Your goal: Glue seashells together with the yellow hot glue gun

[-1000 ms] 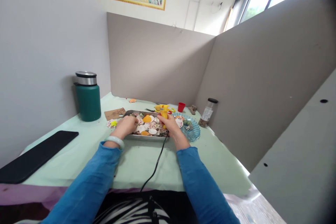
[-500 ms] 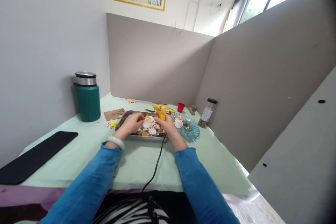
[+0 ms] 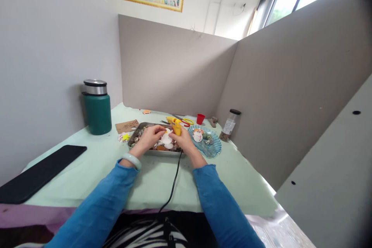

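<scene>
My right hand [image 3: 182, 141] grips a yellow glue gun [image 3: 174, 124] whose black cord [image 3: 173, 180] trails toward me. Its nozzle points left, over a metal tray [image 3: 136, 133] filled with several shells. My left hand [image 3: 150, 137] hovers over the tray, fingers pinched on a white shell [image 3: 166, 138] held close to the gun's tip. A pale bangle [image 3: 131, 158] sits on my left wrist. Both sleeves are blue.
A blue glass dish [image 3: 214, 146] with shells lies right of the tray. Behind are a red cup [image 3: 200, 118], scissors [image 3: 186, 120], a jar [image 3: 230, 124] and a brown card [image 3: 127, 126]. A green flask [image 3: 97, 107] stands left; a black pad [image 3: 37, 173] lies near left. Grey partitions enclose the table.
My left hand has lifted a white shell from the tray and moved right. The glue gun has shifted left to meet it.
</scene>
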A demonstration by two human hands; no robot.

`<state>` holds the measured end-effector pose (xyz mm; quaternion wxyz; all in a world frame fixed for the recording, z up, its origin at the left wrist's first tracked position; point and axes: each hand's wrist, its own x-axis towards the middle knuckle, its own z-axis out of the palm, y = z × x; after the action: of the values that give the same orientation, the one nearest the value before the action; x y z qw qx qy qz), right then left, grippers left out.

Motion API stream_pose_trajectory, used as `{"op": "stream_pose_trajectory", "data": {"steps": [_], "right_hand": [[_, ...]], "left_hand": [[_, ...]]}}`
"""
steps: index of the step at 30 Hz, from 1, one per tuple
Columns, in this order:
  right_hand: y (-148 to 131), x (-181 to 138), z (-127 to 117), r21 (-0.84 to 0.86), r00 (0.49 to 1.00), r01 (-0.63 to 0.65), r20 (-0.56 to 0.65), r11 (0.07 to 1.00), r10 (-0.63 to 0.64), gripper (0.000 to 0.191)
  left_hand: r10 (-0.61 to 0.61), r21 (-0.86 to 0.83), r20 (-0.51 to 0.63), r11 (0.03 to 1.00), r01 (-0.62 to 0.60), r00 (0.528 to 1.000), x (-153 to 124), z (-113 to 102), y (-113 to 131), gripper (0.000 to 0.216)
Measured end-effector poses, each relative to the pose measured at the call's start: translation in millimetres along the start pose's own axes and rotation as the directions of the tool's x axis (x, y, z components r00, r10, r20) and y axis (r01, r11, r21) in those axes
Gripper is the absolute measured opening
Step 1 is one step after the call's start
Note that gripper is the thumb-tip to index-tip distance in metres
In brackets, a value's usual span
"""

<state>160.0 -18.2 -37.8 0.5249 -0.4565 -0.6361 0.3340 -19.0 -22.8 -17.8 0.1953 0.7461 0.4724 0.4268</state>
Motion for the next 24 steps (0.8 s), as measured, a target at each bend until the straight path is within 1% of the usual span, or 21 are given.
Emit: {"op": "stream_pose_trajectory", "data": {"steps": [1, 3, 6, 8, 9, 11, 13, 15, 17, 18, 20, 22, 24], "right_hand": [[1, 1, -1, -0.059, 1.000, 0.007, -0.021, 0.998, -0.008, 0.038], [1, 2, -2, -0.214, 0.997, 0.002, -0.069, 0.977, -0.017, 0.036], [1, 3, -3, -0.441, 0.993, -0.055, -0.119, 0.896, 0.002, 0.036], [1, 3, -3, -0.535, 0.989, -0.092, -0.149, 0.840, 0.014, 0.035], [0, 3, -3, -0.565, 0.986, -0.102, -0.164, 0.819, 0.010, 0.034], [-1, 2, -3, -0.601, 0.983, -0.110, -0.184, 0.791, -0.003, 0.033], [-3, 0, -3, -0.616, 0.983, -0.106, -0.185, 0.781, -0.013, 0.033], [-5, -1, -3, -0.620, 0.983, -0.099, -0.181, 0.779, -0.019, 0.034], [-6, -1, -4, -0.619, 0.983, -0.091, -0.180, 0.780, -0.028, 0.034], [-6, -2, -4, -0.619, 0.983, -0.088, -0.180, 0.780, -0.032, 0.034], [-6, -1, -4, -0.620, 0.982, -0.084, -0.183, 0.780, -0.040, 0.033], [-4, -1, -4, -0.617, 0.982, -0.078, -0.184, 0.783, -0.047, 0.032], [-3, -1, -4, -0.613, 0.982, -0.074, -0.183, 0.787, -0.050, 0.032]], "left_hand": [[-0.013, 0.041, -0.004, 0.999, 0.013, 1.000, 0, -3, 0, 0.032], [-0.062, 0.173, -0.077, 0.982, 0.075, 0.995, 0, -12, -1, 0.032], [-0.157, 0.434, -0.204, 0.870, 0.234, 0.966, 1, -24, -5, 0.034], [-0.175, 0.518, -0.218, 0.813, 0.265, 0.960, 1, -30, -7, 0.036], [-0.177, 0.547, -0.203, 0.795, 0.262, 0.963, 1, -32, -8, 0.036], [-0.185, 0.595, -0.132, 0.770, 0.228, 0.974, 1, -38, -12, 0.035], [-0.202, 0.639, -0.014, 0.751, 0.164, 0.979, 0, -45, -16, 0.032], [-0.234, 0.655, 0.078, 0.745, 0.127, 0.969, -1, -53, -20, 0.034], [-0.259, 0.638, 0.126, 0.761, 0.122, 0.958, -3, -62, -22, 0.039], [-0.257, 0.638, 0.173, 0.765, 0.090, 0.951, -3, -65, -22, 0.039], [-0.296, 0.670, 0.261, 0.740, 0.048, 0.919, -4, -67, -18, 0.033], [-0.371, 0.727, 0.292, 0.685, 0.047, 0.881, -3, -62, -12, 0.034], [-0.403, 0.769, 0.309, 0.638, 0.023, 0.861, -1, -54, -5, 0.033]]}}
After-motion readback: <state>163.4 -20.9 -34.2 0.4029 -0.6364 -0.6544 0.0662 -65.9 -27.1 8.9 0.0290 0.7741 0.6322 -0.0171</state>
